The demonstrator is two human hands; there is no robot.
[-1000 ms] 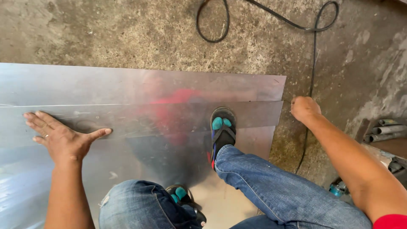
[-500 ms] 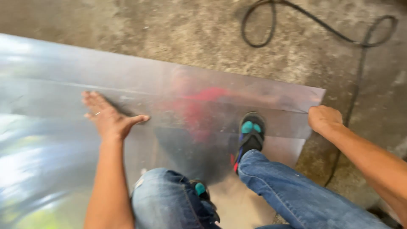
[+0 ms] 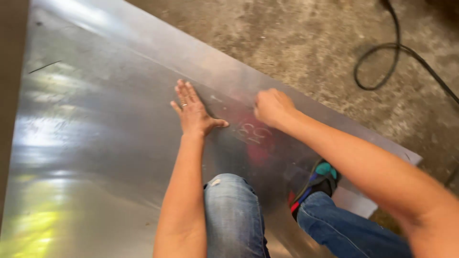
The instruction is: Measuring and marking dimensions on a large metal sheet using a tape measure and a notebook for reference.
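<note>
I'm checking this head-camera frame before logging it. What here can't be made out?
- Right hand: motion-blurred and closed, so whether it holds anything is unclear.
- Metal sheet: cut off by the left and bottom edges; glare washes out its surface.
- Black cable: both ends run out of frame.
- Shoe: partly covered by the right forearm.
- Left hand: flat on the sheet, clear.

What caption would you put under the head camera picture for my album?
Left hand flat and right hand curled on a shiny metal sheet, shoe planted on it.
</note>
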